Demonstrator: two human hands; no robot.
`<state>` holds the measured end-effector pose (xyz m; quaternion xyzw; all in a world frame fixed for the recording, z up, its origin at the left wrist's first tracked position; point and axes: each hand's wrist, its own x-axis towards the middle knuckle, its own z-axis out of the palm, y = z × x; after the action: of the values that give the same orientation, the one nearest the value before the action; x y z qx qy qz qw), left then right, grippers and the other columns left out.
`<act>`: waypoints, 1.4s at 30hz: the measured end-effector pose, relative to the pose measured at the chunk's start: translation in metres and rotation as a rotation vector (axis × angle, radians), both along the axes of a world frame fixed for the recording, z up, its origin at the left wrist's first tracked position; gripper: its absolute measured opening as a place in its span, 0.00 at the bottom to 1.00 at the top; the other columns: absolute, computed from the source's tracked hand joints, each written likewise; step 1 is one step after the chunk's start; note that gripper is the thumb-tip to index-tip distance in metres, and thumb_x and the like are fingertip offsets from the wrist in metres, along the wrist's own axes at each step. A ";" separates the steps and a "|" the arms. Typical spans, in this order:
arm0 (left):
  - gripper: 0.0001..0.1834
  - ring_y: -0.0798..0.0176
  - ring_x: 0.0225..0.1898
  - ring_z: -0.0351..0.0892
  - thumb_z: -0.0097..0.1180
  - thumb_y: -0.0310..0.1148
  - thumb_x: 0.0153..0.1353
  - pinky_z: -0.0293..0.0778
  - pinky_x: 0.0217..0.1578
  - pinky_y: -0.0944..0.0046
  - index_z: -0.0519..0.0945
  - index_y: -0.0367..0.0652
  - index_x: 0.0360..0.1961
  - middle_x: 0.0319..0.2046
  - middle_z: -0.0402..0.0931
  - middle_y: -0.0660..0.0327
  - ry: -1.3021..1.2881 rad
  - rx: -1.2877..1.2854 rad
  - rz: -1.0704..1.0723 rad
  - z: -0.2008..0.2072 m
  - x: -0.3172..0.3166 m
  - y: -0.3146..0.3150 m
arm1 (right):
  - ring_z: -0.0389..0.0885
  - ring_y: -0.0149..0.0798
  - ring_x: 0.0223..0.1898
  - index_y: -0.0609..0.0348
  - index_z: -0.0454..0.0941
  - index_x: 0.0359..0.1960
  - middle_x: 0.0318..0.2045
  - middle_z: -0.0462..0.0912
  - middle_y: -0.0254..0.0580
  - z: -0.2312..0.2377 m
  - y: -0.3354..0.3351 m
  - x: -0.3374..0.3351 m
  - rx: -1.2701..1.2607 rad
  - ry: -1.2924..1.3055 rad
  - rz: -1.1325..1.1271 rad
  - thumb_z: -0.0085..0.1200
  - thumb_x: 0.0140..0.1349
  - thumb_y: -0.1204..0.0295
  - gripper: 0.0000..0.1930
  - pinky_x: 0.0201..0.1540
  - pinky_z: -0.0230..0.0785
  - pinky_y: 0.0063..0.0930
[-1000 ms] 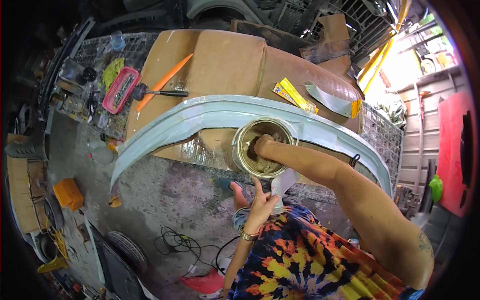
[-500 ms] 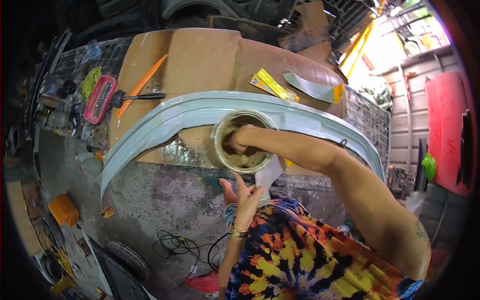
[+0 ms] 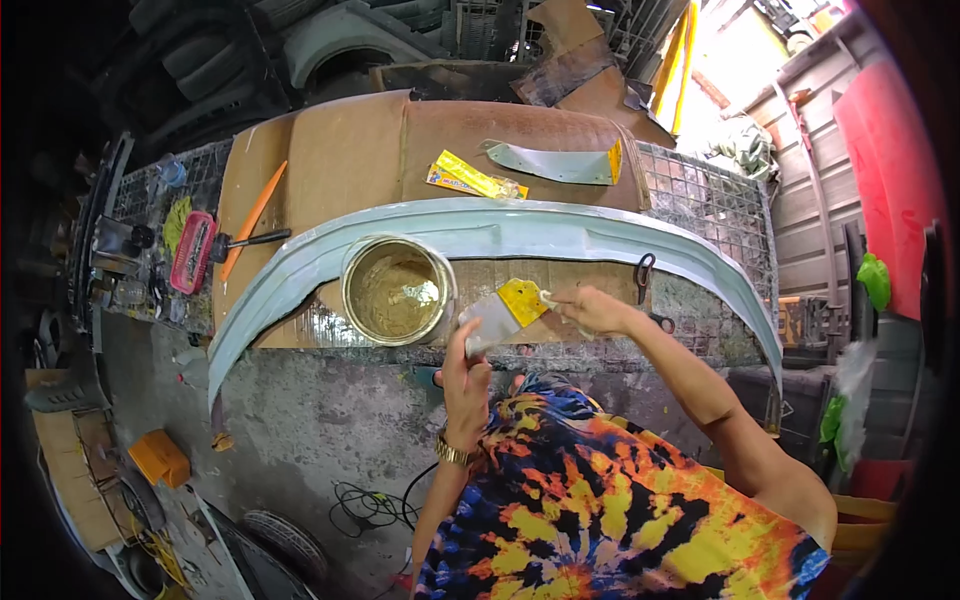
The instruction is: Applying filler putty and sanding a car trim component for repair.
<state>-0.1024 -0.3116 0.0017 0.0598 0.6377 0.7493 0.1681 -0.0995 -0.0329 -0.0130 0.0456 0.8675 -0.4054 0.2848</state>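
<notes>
My left hand (image 3: 467,388), with a gold watch at its wrist, grips a flat grey spreader with a yellow end (image 3: 523,301). My right hand (image 3: 592,311) is closed at the yellow end, its fingertips pinching something small and whitish that I cannot make out. Left of both hands is an open round tin (image 3: 397,290) with beige paste inside and smeared on its walls. It stands against the near side of a long, curved pale-blue car body panel (image 3: 470,228), which arches across the table beyond my hands.
Cardboard (image 3: 335,150) covers much of the mesh-topped table. Yellow packets (image 3: 478,177) and a grey-and-yellow curved piece (image 3: 560,165) lie beyond the panel. Scissors (image 3: 645,277) are at the right. A red tray (image 3: 193,252) and an orange strip (image 3: 255,220) lie left; a cable (image 3: 365,508) is on the floor.
My right hand has come out of the tin and moved right, to the spreader's yellow end. My left hand still holds the spreader, now tilted up beside the tin. The whole view has shifted.
</notes>
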 end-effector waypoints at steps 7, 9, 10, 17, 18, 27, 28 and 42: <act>0.20 0.42 0.40 0.73 0.61 0.40 0.60 0.72 0.38 0.52 0.73 0.37 0.46 0.45 0.71 0.49 0.921 -0.722 0.027 0.019 -0.046 0.071 | 0.77 0.49 0.47 0.52 0.76 0.53 0.44 0.73 0.46 -0.094 -0.011 -0.001 0.386 0.504 0.400 0.47 0.63 0.70 0.17 0.49 0.70 0.43; 0.17 0.40 0.44 0.73 0.57 0.41 0.63 0.69 0.41 0.47 0.73 0.36 0.41 0.45 0.72 0.46 0.760 -0.648 -0.071 0.023 -0.051 0.086 | 0.76 0.48 0.48 0.53 0.77 0.51 0.44 0.73 0.44 -0.132 -0.010 0.014 0.433 0.553 0.442 0.49 0.61 0.70 0.16 0.50 0.69 0.42; 0.18 0.39 0.43 0.73 0.56 0.42 0.63 0.69 0.40 0.46 0.72 0.35 0.40 0.43 0.74 0.45 0.662 -0.743 -0.136 0.028 -0.062 0.088 | 0.75 0.47 0.48 0.53 0.78 0.49 0.44 0.73 0.42 -0.136 -0.015 0.013 0.489 0.607 0.496 0.51 0.59 0.70 0.16 0.51 0.68 0.42; 0.23 0.36 0.42 0.75 0.56 0.44 0.64 0.71 0.40 0.46 0.72 0.32 0.44 0.42 0.76 0.42 0.531 -0.724 -0.192 0.023 -0.063 0.102 | 0.73 0.38 0.53 0.50 0.77 0.53 0.49 0.73 0.36 -0.127 -0.014 0.013 0.641 0.523 0.422 0.47 0.60 0.70 0.18 0.50 0.66 0.37; 0.24 0.36 0.45 0.75 0.57 0.43 0.63 0.71 0.43 0.47 0.73 0.31 0.48 0.44 0.76 0.41 0.503 -0.649 -0.176 0.022 -0.070 0.104 | 0.73 0.38 0.52 0.51 0.78 0.51 0.49 0.74 0.36 -0.134 -0.017 0.023 0.632 0.573 0.466 0.48 0.59 0.70 0.18 0.50 0.65 0.37; 0.26 0.38 0.62 0.66 0.58 0.39 0.63 0.65 0.58 0.50 0.70 0.30 0.55 0.53 0.73 0.40 0.491 -0.560 -0.191 0.017 -0.070 0.089 | 0.73 0.37 0.49 0.51 0.79 0.46 0.47 0.75 0.36 -0.142 -0.020 0.024 0.671 0.824 0.505 0.49 0.58 0.69 0.15 0.48 0.65 0.36; 0.26 0.40 0.61 0.68 0.56 0.40 0.64 0.66 0.57 0.52 0.70 0.34 0.57 0.56 0.72 0.41 0.520 -0.553 -0.201 0.011 -0.069 0.082 | 0.73 0.37 0.49 0.51 0.79 0.46 0.47 0.75 0.36 -0.136 -0.019 0.017 0.669 0.828 0.504 0.49 0.58 0.69 0.15 0.48 0.65 0.36; 0.23 0.46 0.59 0.72 0.55 0.36 0.65 0.67 0.57 0.57 0.72 0.39 0.59 0.56 0.73 0.43 0.488 -0.467 -0.163 0.009 -0.062 0.071 | 0.74 0.36 0.49 0.54 0.74 0.55 0.48 0.72 0.35 -0.142 -0.038 -0.021 0.752 0.654 0.499 0.48 0.59 0.69 0.20 0.47 0.64 0.35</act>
<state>-0.1641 -0.2409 0.0106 0.2480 0.8066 0.5307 0.0790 -0.1207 -0.0710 -0.1551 -0.1910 0.9800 0.0189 0.0524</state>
